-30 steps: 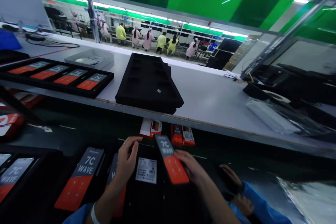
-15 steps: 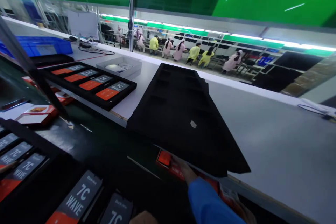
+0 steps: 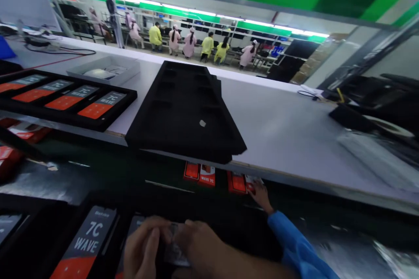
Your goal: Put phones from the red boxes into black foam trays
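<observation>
**Fingers [image 3: 193,226] of both hands pinch a small glossy piece [image 3: 175,246]**

Beyond the dark conveyor belt [image 3: 81,178] runs a white workbench [image 3: 278,139], and far off at twelve o'clock a row of workers in yellow and pink smocks [image 3: 190,43] sits at another line. On the bench, at twelve o'clock from the hands, lies a stack of black foam trays [image 3: 183,109]. At eleven o'clock, a black display tray [image 3: 65,115] holds four 7C WAVE cards. Red boxes [image 3: 199,174] sit on the belt at twelve and one o'clock, and a co-worker's hand [image 3: 262,196] in a blue sleeve reaches the rightmost one. Under the person's hands is a black tray [image 3: 94,198], with a 7C WAVE card [image 3: 83,244] at nine o'clock.

A second ago the right hand [image 3: 199,244] gripped a card and the left hand [image 3: 142,250] stood apart from it. Now both close together on the glossy piece, held between their fingertips at bottom centre. It is too blurred to identify.
</observation>
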### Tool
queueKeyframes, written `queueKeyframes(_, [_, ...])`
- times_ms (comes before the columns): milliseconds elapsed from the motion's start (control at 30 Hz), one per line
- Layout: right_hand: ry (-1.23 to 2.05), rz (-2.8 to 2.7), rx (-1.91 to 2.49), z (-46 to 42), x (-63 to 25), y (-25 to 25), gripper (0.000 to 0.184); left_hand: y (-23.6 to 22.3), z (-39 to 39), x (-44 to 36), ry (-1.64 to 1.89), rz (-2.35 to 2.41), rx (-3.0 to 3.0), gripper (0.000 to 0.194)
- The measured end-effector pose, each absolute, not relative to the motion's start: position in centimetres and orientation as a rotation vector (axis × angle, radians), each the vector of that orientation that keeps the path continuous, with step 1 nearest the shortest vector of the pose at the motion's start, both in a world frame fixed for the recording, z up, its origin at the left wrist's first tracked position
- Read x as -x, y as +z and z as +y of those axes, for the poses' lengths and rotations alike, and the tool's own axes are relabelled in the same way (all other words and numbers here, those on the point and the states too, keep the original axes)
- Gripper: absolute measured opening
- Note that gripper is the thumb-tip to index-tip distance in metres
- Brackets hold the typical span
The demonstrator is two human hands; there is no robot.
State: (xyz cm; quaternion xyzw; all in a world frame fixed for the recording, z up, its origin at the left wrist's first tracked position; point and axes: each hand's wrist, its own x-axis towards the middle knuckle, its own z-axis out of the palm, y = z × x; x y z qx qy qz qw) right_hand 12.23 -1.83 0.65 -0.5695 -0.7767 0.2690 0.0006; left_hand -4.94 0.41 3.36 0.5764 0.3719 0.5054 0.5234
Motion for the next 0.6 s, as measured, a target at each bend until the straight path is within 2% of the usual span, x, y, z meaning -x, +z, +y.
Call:
queueKeyframes(67, [0.700,-2.510,1.956,-5.2,-9.9,0.3,0.084,3.3,0.6,5.4,1.241,0.897,-1.255,0.023])
queueKeyframes(133, [0.628,-2.408,2.135,-6.8,-9.0,0.1,0.098,3.2,0.8,5.4,1.226,0.869,-1.203,0.024])
queueKeyframes(200, [0.620,-2.343,2.161,-7.1,-9.0,0.3,0.092,3.0,0.9,5.2,1.216,0.841,-1.199,0.025])
queueKeyframes(267, [0.589,-2.322,2.137,-6.5,-9.2,0.8,0.075,2.9,0.9,4.9,1.204,0.815,-1.208,0.026])
queueKeyframes(333, [0.554,-2.300,2.177,-5.7,-9.2,1.5,0.066,2.9,0.8,4.6,1.188,0.786,-1.207,0.026])
queueKeyframes(500, [0.530,-2.256,2.418,-4.3,-8.0,2.3,0.074,2.7,0.7,4.7,1.138,0.760,-1.211,0.026])
queueKeyframes(600, [0.648,-2.327,2.243,-4.1,-9.1,3.0,0.064,2.3,0.6,5.2,1.089,0.781,-1.220,0.024])
